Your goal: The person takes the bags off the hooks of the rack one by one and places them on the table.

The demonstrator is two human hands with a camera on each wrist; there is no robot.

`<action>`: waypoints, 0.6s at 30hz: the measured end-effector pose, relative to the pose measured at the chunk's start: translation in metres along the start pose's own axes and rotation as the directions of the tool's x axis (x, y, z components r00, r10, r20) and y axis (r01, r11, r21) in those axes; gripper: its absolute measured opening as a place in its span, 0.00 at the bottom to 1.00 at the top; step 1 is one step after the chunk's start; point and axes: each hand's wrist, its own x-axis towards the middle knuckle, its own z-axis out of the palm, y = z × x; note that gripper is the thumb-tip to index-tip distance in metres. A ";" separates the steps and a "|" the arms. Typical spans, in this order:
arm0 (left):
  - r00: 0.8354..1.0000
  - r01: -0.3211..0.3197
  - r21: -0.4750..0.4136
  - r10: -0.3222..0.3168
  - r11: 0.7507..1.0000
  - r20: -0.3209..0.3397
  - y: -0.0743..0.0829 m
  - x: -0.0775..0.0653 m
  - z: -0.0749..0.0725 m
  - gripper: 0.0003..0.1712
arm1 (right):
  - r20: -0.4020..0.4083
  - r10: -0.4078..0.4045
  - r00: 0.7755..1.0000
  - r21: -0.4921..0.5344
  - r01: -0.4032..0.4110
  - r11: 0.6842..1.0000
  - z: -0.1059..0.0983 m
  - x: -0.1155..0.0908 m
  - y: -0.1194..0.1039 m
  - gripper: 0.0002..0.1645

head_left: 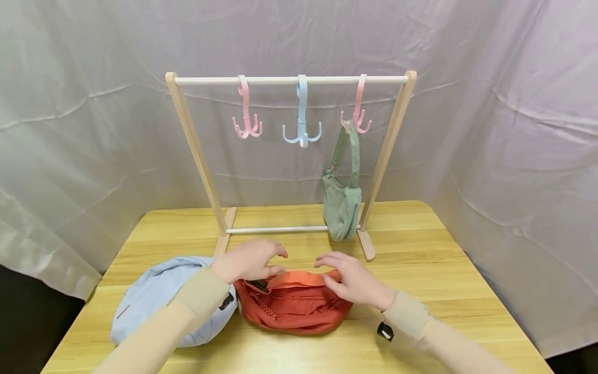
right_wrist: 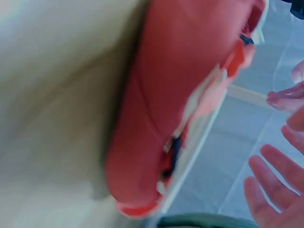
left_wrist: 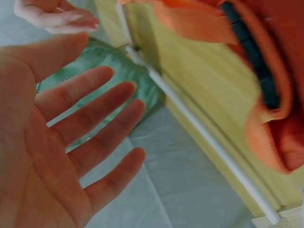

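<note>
A red waist bag (head_left: pixel 294 311) lies on the table with its orange strap (head_left: pixel 299 279) along the top. Over the bag's left end is my left hand (head_left: pixel 249 259), and nothing is in it. The left wrist view shows its fingers spread, apart from the strap. My right hand (head_left: pixel 350 278) is at the bag's right end, overlapping the strap in the head view. In the right wrist view its fingers (right_wrist: pixel 273 178) are loosely bent and hold nothing. Under my left forearm lies a light blue bag (head_left: pixel 159 291), partly hidden by the sleeve.
Behind the bags stands a wooden rack (head_left: pixel 289 81) with a white bar. From it hang a pink hook (head_left: pixel 246 111), a blue hook (head_left: pixel 302 114) and another pink hook (head_left: pixel 358 106). A green bag (head_left: pixel 342 208) hangs by its strap from the right hook. Grey curtains surround the table (head_left: pixel 448 280).
</note>
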 end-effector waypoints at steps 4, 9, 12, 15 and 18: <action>0.995 0.016 0.015 -0.014 1.000 -0.103 0.004 0.011 -0.014 0.18 | -0.157 -0.032 0.987 0.002 0.033 0.999 -0.014 0.013 0.003 0.15; 0.965 0.019 0.014 -0.014 1.000 -0.262 0.008 0.025 -0.028 0.14 | -0.315 -0.026 0.949 0.026 0.035 0.999 -0.036 0.031 0.007 0.17; 0.939 0.020 -0.023 -0.026 1.000 -0.344 0.010 0.033 -0.036 0.14 | -0.379 -0.015 0.925 0.025 0.027 0.999 -0.048 0.040 0.010 0.16; 0.905 0.020 -0.063 -0.045 0.998 -0.424 0.013 0.040 -0.044 0.15 | -0.413 0.001 0.911 0.033 0.014 0.999 -0.060 0.049 0.011 0.16; 0.873 0.014 -0.096 -0.059 0.995 -0.484 0.016 0.047 -0.051 0.16 | -0.441 0.017 0.898 0.031 -0.004 1.000 -0.071 0.056 0.012 0.17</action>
